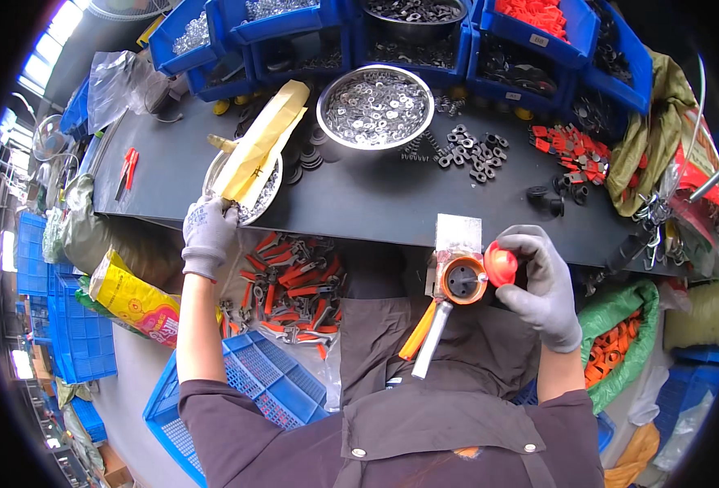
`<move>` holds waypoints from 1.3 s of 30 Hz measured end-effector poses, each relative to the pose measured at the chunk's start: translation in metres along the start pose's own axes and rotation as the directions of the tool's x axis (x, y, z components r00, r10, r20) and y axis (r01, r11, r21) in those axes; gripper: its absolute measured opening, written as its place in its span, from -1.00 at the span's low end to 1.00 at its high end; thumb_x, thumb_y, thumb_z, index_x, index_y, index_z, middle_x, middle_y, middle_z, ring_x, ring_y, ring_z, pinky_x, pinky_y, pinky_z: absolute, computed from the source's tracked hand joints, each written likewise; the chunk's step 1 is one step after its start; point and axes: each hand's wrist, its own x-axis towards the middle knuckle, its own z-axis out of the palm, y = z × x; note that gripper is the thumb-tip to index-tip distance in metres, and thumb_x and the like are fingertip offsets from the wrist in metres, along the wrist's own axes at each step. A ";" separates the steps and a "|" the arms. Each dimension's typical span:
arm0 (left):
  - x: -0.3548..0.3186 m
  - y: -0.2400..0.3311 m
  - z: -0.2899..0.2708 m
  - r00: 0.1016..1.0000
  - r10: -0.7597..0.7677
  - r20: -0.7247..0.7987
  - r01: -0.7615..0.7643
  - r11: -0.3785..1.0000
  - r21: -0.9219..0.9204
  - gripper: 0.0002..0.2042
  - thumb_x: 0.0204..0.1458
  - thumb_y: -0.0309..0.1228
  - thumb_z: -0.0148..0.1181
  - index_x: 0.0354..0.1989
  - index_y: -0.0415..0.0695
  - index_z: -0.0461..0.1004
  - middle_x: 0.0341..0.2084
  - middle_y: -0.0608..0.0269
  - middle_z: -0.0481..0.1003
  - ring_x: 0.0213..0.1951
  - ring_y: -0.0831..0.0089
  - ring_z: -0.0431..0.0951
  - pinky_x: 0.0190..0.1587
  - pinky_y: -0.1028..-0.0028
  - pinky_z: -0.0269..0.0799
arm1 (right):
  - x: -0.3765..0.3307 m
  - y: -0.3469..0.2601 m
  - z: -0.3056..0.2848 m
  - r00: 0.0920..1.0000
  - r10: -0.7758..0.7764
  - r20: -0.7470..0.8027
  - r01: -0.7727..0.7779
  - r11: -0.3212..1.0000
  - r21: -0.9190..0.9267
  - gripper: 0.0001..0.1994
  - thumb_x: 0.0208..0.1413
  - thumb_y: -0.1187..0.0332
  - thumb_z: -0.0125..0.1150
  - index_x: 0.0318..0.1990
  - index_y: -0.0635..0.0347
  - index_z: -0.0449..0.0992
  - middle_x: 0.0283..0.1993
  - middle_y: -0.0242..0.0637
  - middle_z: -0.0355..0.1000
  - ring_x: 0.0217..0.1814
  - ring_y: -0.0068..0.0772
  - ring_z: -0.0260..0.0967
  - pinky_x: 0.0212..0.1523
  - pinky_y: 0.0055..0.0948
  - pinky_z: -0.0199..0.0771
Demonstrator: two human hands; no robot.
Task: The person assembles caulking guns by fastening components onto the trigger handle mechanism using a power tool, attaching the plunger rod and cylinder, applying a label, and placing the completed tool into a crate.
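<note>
My left hand, in a grey glove, is closed at the rim of a small metal bowl of small metal parts. A long folded yellow paper piece lies across that bowl, its lower end by my fingertips; what they pinch is hidden. My gloved right hand has its thumb and fingers around a red round knob. This knob sits right beside an orange ring-shaped holder with a dark round insert. Below the holder project an orange handle and a silver one; a metal plate stands behind.
A large bowl of washers stands mid-table, below blue parts bins. Hooked metal pieces, red clips and red-handled pliers lie around. Below are orange-handled tools, a blue crate and a green sack.
</note>
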 end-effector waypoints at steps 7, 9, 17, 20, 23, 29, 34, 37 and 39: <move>0.008 -0.010 0.000 0.985 -0.063 0.159 0.049 0.995 0.088 -0.77 0.07 -0.30 0.18 -0.23 -0.18 0.63 -0.20 -0.08 0.58 -0.10 -0.03 0.56 0.04 0.14 0.44 | 0.004 -0.021 0.003 0.955 -0.169 0.246 0.272 0.832 -0.483 -0.50 -0.19 0.35 0.44 0.01 0.21 0.53 -0.04 -0.07 0.42 -0.04 -0.12 0.43 0.02 -0.24 0.42; 0.005 -0.008 -0.001 0.992 -0.075 0.099 0.081 0.995 -0.057 -0.78 0.06 -0.32 0.18 -0.25 -0.19 0.62 -0.20 -0.08 0.57 -0.08 -0.01 0.56 0.04 0.13 0.43 | 0.004 -0.022 0.005 0.952 -0.200 0.230 0.289 0.830 -0.477 -0.49 -0.22 0.31 0.45 -0.01 0.19 0.54 -0.07 -0.04 0.43 -0.05 0.00 0.41 0.00 -0.16 0.41; -0.044 0.044 -0.030 0.812 -0.288 -0.507 0.027 0.887 -0.461 -0.89 0.08 -0.45 0.21 -0.30 -0.22 0.56 -0.32 0.05 0.54 -0.23 0.09 0.54 -0.11 0.22 0.43 | 0.000 -0.009 0.014 0.952 -0.265 0.153 0.305 0.774 -0.555 -0.52 -0.21 0.30 0.47 -0.05 0.19 0.53 -0.14 -0.08 0.41 -0.11 -0.05 0.42 -0.06 -0.18 0.42; -0.081 0.151 -0.067 0.933 0.055 -0.356 -0.312 0.620 -0.720 -0.93 0.06 -0.57 0.22 -0.29 -0.22 0.55 -0.31 0.13 0.54 -0.31 0.26 0.53 -0.17 0.34 0.45 | 0.000 -0.007 0.013 0.960 -0.245 0.132 0.277 0.802 -0.529 -0.52 -0.21 0.29 0.48 -0.05 0.19 0.52 -0.13 -0.08 0.41 -0.11 -0.05 0.42 -0.07 -0.18 0.43; -0.100 0.233 -0.081 0.773 0.456 -0.441 -0.607 0.332 -0.722 -0.76 -0.20 -0.54 0.41 -0.29 -0.11 0.58 -0.38 0.20 0.54 -0.34 0.24 0.55 -0.30 0.30 0.49 | -0.003 -0.006 0.013 0.961 -0.256 0.106 0.273 0.813 -0.515 -0.50 -0.24 0.30 0.48 -0.05 0.18 0.52 -0.14 -0.09 0.41 -0.11 -0.07 0.42 -0.08 -0.18 0.43; -0.083 0.245 -0.058 0.441 0.700 -0.562 -0.886 0.241 -0.395 -0.63 -0.28 -0.40 0.42 -0.18 -0.02 0.58 -0.34 0.36 0.46 -0.39 0.37 0.54 -0.37 0.37 0.43 | -0.003 -0.009 0.015 0.961 -0.248 0.125 0.275 0.785 -0.555 -0.49 -0.30 0.35 0.46 -0.05 0.15 0.55 -0.15 -0.14 0.41 -0.12 -0.10 0.43 -0.10 -0.20 0.44; -0.078 0.241 -0.063 0.336 0.792 -0.510 -0.935 0.215 -0.281 -0.61 -0.28 -0.40 0.42 -0.16 -0.01 0.57 -0.28 0.38 0.45 -0.38 0.42 0.53 -0.35 0.38 0.43 | 0.005 -0.002 0.000 0.948 -0.225 0.223 0.291 0.899 -0.329 -0.44 -0.24 0.37 0.42 0.06 0.17 0.54 -0.05 -0.09 0.44 0.00 -0.05 0.45 0.04 -0.19 0.45; -0.079 0.242 -0.063 0.397 0.750 -0.529 -0.898 0.199 -0.392 -0.60 -0.28 -0.40 0.44 -0.15 -0.01 0.57 -0.30 0.37 0.44 -0.36 0.42 0.53 -0.34 0.39 0.43 | 0.007 -0.003 -0.001 0.940 -0.182 0.290 0.253 0.939 -0.231 -0.42 -0.21 0.38 0.41 0.11 0.18 0.52 0.03 -0.07 0.45 0.08 -0.02 0.44 0.08 -0.15 0.45; -0.081 0.239 -0.062 0.395 0.756 -0.522 -0.900 0.204 -0.385 -0.60 -0.28 -0.40 0.44 -0.15 -0.05 0.57 -0.28 0.33 0.47 -0.35 0.36 0.53 -0.30 0.37 0.44 | 0.005 -0.009 0.001 0.951 -0.170 0.257 0.246 0.922 -0.299 -0.49 -0.22 0.35 0.42 0.01 0.19 0.58 0.06 -0.10 0.45 0.09 -0.04 0.43 0.06 -0.17 0.44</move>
